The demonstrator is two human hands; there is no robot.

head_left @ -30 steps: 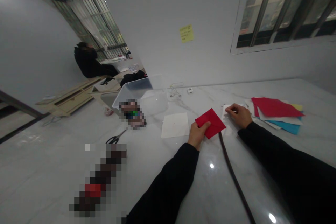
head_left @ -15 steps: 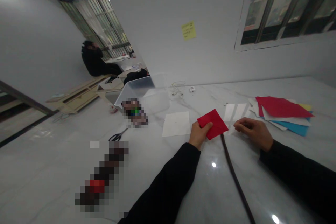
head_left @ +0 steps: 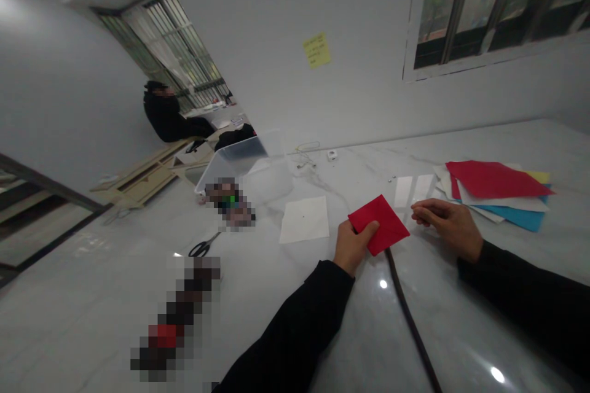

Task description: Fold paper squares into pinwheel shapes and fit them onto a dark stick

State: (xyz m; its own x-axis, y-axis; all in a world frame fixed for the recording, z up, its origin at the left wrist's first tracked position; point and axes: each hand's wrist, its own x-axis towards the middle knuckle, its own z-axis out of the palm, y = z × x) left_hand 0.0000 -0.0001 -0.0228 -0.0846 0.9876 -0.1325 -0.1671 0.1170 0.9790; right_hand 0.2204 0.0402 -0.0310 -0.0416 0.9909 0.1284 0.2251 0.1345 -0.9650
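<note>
Drawn back from the glossy white sheet, our right hand, fingers together and empty, sits beside the red paper square that our left hand clamps between its fingers.

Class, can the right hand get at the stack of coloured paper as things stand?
Probably yes: the right hand lies just beside the coloured paper stack, nothing visible between them.

My left hand holds a red paper square; my right hand lies just beside it, near stacked coloured paper sheets.
</note>
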